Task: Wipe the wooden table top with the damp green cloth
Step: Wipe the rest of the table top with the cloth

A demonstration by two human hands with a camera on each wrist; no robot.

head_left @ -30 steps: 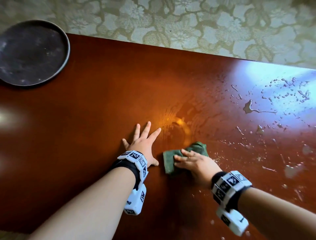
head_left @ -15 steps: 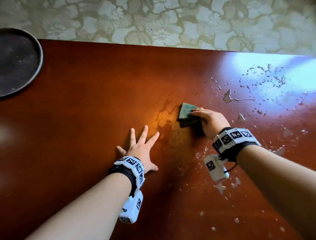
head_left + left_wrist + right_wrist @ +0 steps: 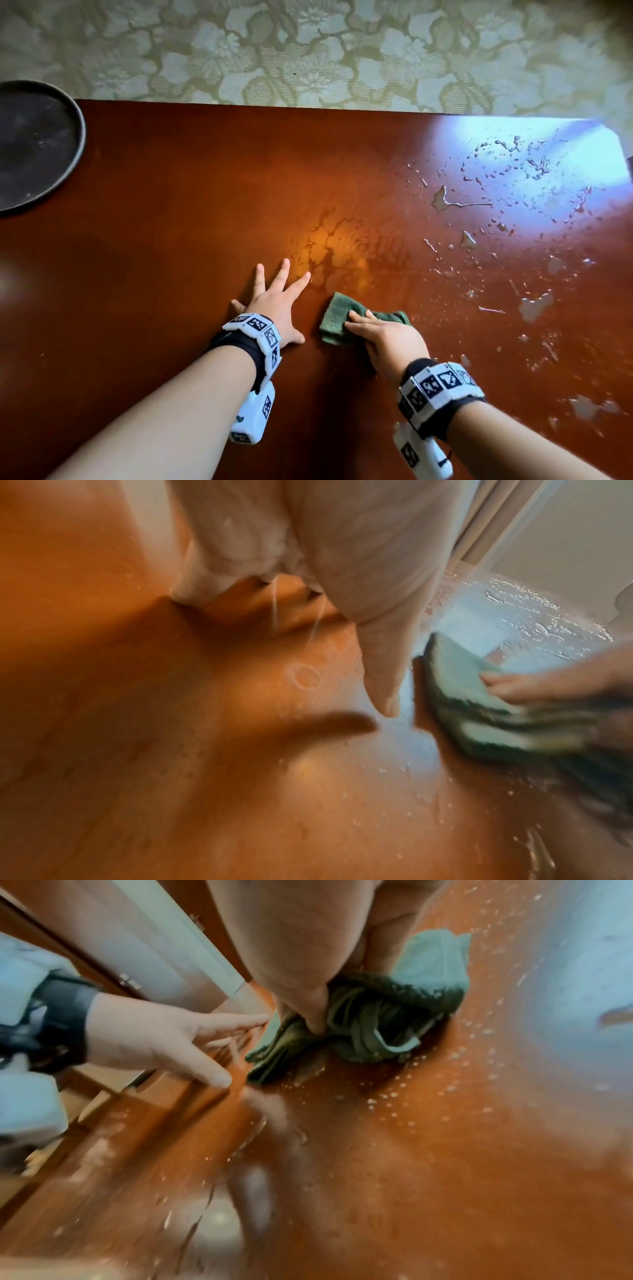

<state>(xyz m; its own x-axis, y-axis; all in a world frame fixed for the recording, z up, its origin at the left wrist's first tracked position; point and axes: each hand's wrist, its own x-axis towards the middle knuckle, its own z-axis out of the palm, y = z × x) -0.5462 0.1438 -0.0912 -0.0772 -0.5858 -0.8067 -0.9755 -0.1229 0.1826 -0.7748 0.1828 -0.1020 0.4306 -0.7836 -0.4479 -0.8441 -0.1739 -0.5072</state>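
Note:
The folded green cloth (image 3: pixel 334 315) (image 3: pixel 455 669) (image 3: pixel 435 961) lies bunched on the glossy red-brown wooden table top (image 3: pixel 171 205), near the front middle. My right hand (image 3: pixel 387 339) (image 3: pixel 301 934) lies over it, the thumb dug into its folds and the fingers across the top, gripping it against the wood. My left hand (image 3: pixel 274 301) (image 3: pixel 154 1039) rests flat on the table just left of the cloth, fingers spread, holding nothing. A wet smear (image 3: pixel 329 246) glistens just beyond both hands.
Water drops and small puddles (image 3: pixel 442 198) cover the right part of the table up to the far right corner. A dark round plate (image 3: pixel 30 144) sits at the far left edge. Floral-patterned fabric (image 3: pixel 308 51) lies beyond the table's far edge.
My right hand has drawn the cloth back toward me from its far reach, beside the left hand again. The left hand has stayed flat in place.

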